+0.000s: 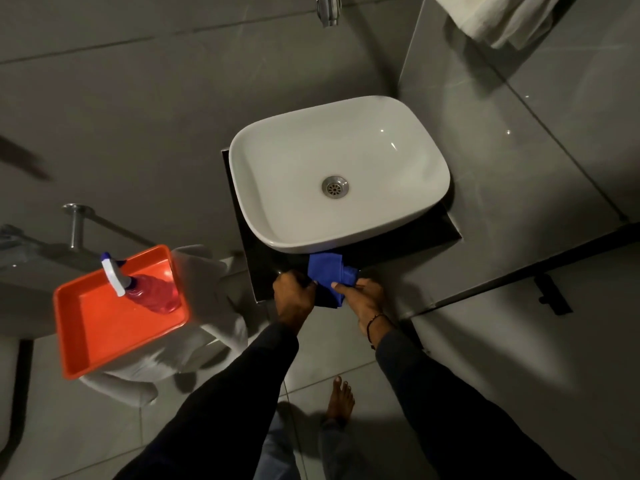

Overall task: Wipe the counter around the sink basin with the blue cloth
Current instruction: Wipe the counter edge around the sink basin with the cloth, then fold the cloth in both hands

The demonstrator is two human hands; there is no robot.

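Observation:
A white rounded sink basin (pixel 341 171) sits on a small black counter (pixel 261 271). The blue cloth (pixel 327 271) lies folded on the counter's front strip, just under the basin's near rim. My left hand (pixel 294 296) grips the cloth's left edge at the counter's front edge. Fingers of my right hand (pixel 363 297) pinch the cloth's lower right part. Both sleeves are dark, and part of the cloth hangs in shadow between my hands.
An orange tray (pixel 86 327) holding a pink spray bottle (pixel 152 292) rests on a white stool to the left. A chrome tap (pixel 327 8) juts from the wall above. White towels (pixel 495 19) hang top right. My bare foot (pixel 341 400) stands on grey floor tiles.

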